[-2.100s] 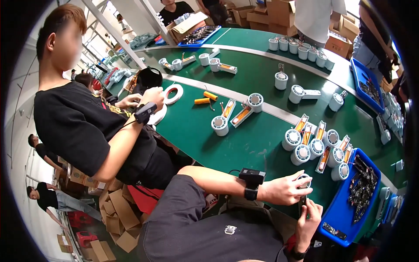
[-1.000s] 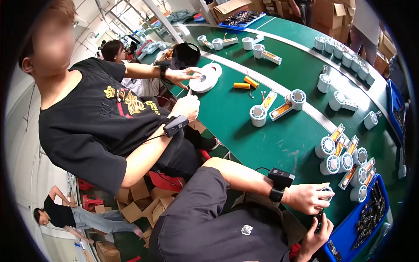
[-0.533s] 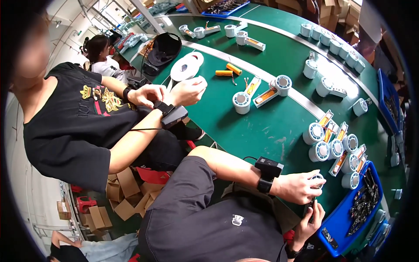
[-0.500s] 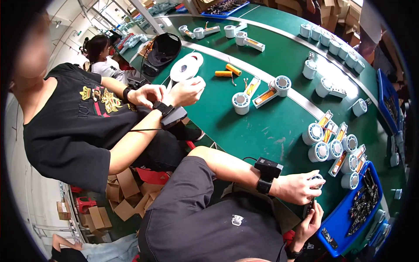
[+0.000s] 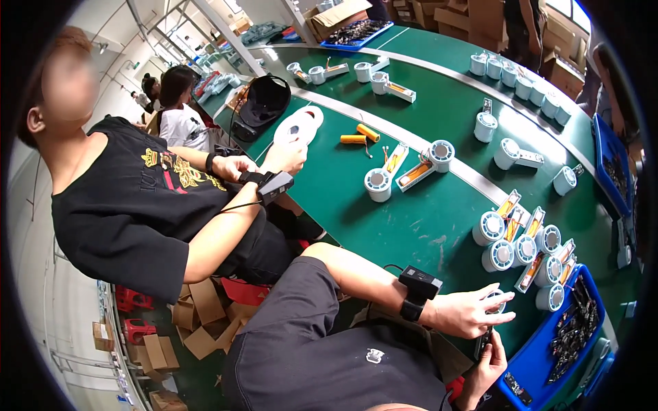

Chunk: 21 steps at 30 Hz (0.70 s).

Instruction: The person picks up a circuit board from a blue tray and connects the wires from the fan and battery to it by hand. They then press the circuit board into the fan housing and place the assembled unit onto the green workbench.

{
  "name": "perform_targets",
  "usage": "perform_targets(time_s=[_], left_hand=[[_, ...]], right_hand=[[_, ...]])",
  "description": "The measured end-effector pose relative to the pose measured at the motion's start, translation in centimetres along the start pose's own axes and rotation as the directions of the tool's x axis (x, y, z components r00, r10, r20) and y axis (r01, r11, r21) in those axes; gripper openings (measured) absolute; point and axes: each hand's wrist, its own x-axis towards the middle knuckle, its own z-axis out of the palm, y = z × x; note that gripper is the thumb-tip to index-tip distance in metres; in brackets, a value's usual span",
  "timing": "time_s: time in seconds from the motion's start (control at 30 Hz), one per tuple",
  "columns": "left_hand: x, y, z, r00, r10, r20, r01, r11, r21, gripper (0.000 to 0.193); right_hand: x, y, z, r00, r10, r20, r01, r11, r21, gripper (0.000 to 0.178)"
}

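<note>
My left hand (image 5: pixel 460 314) lies over the round head of a small light-blue handheld fan (image 5: pixel 495 302), its fingers reaching across it. Most of the fan is hidden behind that hand. Just below, my right hand (image 5: pixel 485 366) pinches a dark narrow piece (image 5: pixel 483 342) at the fan's lower end; whether it is the handle or a board inside it I cannot tell. Beyond my hands stands a cluster of similar fans (image 5: pixel 524 251), their handles uncovered with orange batteries showing. Right of my hands is a blue tray (image 5: pixel 519 390) holding small black boards (image 5: pixel 574 329).
Two more fans (image 5: pixel 378 183) and two orange batteries (image 5: pixel 354 139) lie farther up the green table (image 5: pixel 418 229). Fans line the far belt (image 5: pixel 507 74). On my left a co-worker (image 5: pixel 123 212) handles something near white rolls (image 5: pixel 297 129). A black cap (image 5: pixel 266 99) lies beyond.
My left fingers have straightened and spread over the fan head. My right hand stays at its lower end. The co-worker's hands have shifted slightly, and the whole view has tilted a little.
</note>
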Motion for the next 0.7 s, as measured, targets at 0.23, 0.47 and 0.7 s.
perform_targets(time_s=[0.23, 0.47, 0.7], left_hand=[[-0.1, -0.7, -0.7, 0.999, 0.051, -0.004, -0.051, 0.998, 0.025, 0.017], [-0.9, -0.8, 0.0, 0.999, 0.043, 0.007, -0.043, 0.999, 0.027, 0.017], [-0.9, -0.6, -0.4, 0.999, 0.045, -0.023, -0.045, 0.999, -0.009, 0.018]], right_hand=[[0.3, -1.7, 1.2, 0.996, -0.084, -0.005, 0.083, 0.987, -0.137, 0.027], [0.3, -2.7, 3.5, 0.876, -0.477, 0.071, 0.436, 0.721, -0.538, 0.026], [0.1, -3.6, 3.2, 0.833, -0.524, 0.18, 0.47, 0.496, -0.73, 0.031]])
